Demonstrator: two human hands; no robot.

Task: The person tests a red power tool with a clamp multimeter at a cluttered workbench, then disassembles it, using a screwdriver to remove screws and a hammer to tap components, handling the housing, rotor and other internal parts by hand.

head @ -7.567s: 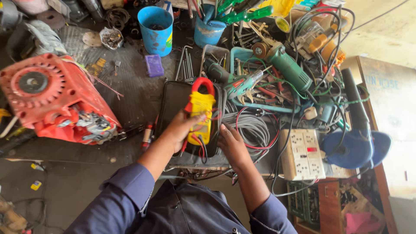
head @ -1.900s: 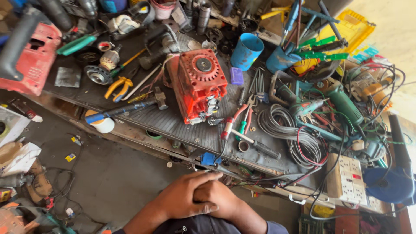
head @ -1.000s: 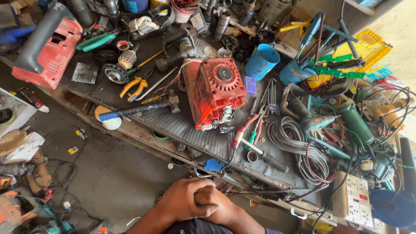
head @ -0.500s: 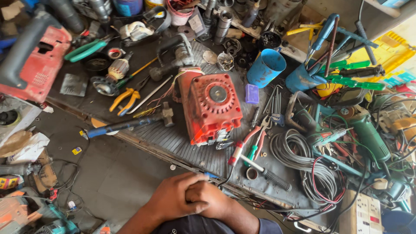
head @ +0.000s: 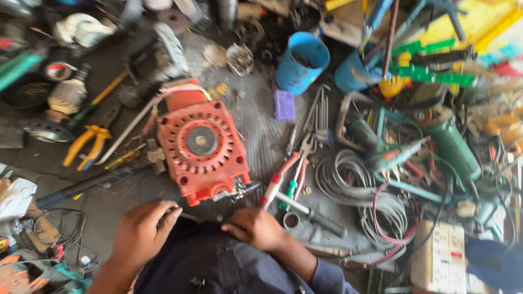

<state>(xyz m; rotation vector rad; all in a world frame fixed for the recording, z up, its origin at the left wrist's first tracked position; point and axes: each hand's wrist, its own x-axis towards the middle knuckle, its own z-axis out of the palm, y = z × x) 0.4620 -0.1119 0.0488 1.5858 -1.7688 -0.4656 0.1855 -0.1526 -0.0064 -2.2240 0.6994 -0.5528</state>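
Observation:
My left hand (head: 143, 233) is at the bench's near edge, just below a red round motor housing (head: 202, 148). Its fingers curl beside a thin dark rod; the blur hides whether they grip it. My right hand (head: 255, 228) rests on the bench edge to the right, fingers curled in, with nothing visible in it. Red-handled pliers (head: 279, 182) and a black-handled screwdriver (head: 317, 219) lie just beyond my right hand. My dark blue sleeves and shirt fill the bottom middle.
The bench is crowded: yellow pliers (head: 86, 146) at left, a blue cup (head: 303, 61) and purple block (head: 284, 104) at the back, grey wire coils (head: 348, 179), a green angle grinder (head: 453, 148) and a white power strip (head: 438, 256) at right. Floor clutter lies lower left.
My clasped hands have come apart, the left going left and the right staying near the middle. The view has shifted closer to the bench and is blurred.

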